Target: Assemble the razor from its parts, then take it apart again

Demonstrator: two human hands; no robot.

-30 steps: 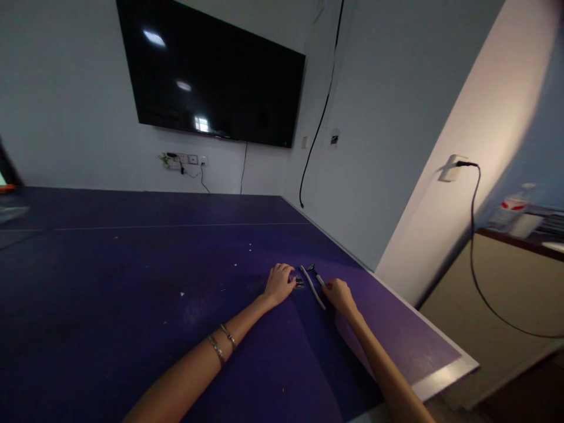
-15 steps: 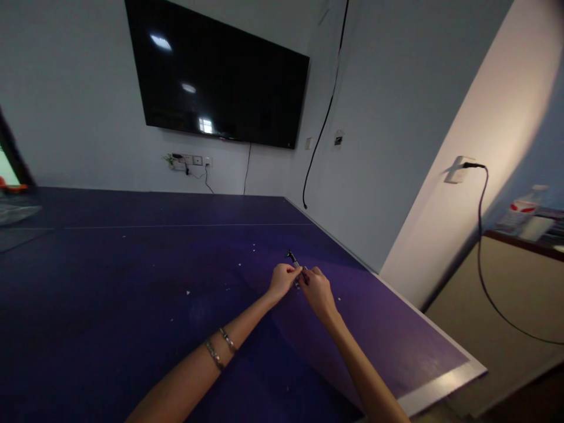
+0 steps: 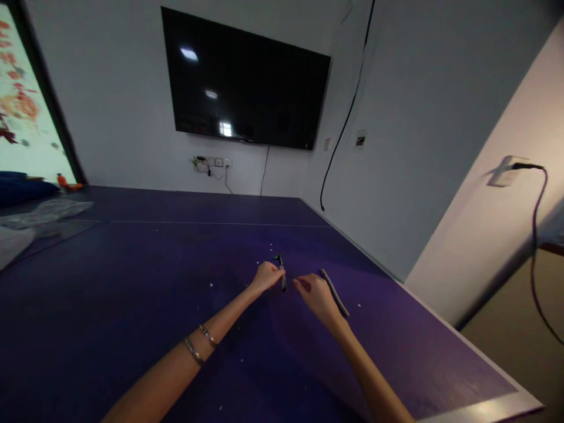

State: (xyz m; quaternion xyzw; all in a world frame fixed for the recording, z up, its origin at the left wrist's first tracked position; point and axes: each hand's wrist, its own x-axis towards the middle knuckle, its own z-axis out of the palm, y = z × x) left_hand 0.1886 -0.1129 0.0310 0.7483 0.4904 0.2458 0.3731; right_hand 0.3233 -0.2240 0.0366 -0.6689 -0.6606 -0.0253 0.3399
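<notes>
My left hand (image 3: 266,276) is closed in a pinch on a slim razor-like tool (image 3: 283,283). Its grey handle points toward me and its dark crosswise head, with a hint of green, points away. To the right of the tool, apart from it, hovers my right hand (image 3: 316,294) with thumb and fingers drawn together. Whatever lies between those fingertips, if anything, is too small to make out. Just beyond the right hand's outer side, a long thin grey strip (image 3: 337,295) rests on the table, partly covered by the hand.
Small white scraps (image 3: 211,285) dot the purple table (image 3: 154,294). Clear plastic wrapping (image 3: 48,211) and dark blue fabric (image 3: 26,189) lie at the far left. A black cable (image 3: 339,135) hangs down the wall beside the television (image 3: 247,76). The table's pale edge (image 3: 476,411) runs along the right.
My hands, together on the tool before, are now apart; the right one has come off it. The grey strip now shows beside the right hand. The view has swung left.
</notes>
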